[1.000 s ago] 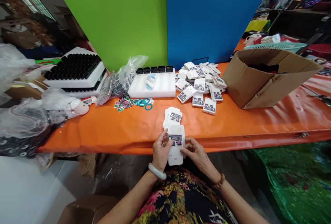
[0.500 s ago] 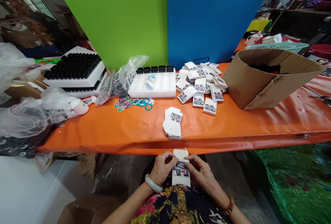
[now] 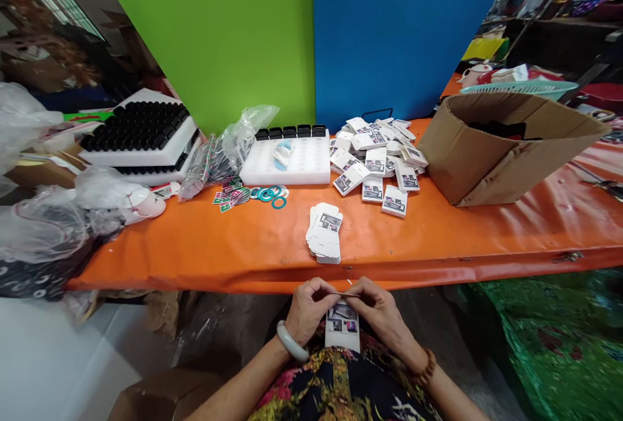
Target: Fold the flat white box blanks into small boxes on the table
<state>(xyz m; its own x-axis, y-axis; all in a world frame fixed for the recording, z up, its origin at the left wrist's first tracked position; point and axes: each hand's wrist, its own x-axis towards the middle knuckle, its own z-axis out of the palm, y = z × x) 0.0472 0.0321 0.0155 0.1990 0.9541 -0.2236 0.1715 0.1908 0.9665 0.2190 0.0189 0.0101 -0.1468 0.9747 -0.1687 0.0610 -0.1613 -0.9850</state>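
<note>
Two hands meet over our lap in the head view: our left hand and right hand each pinch the top edge of a small white card box, below the orange table edge. We judge the close hold suits folding its stiff flap. A stack of flat cards lies just ahead within reach; glossy finished boxes heap beyond, beside a brown carton.

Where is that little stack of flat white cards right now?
The card stack lies on the orange table near its front edge, centre of view, just beyond both hands and before the white foam tray.
</note>
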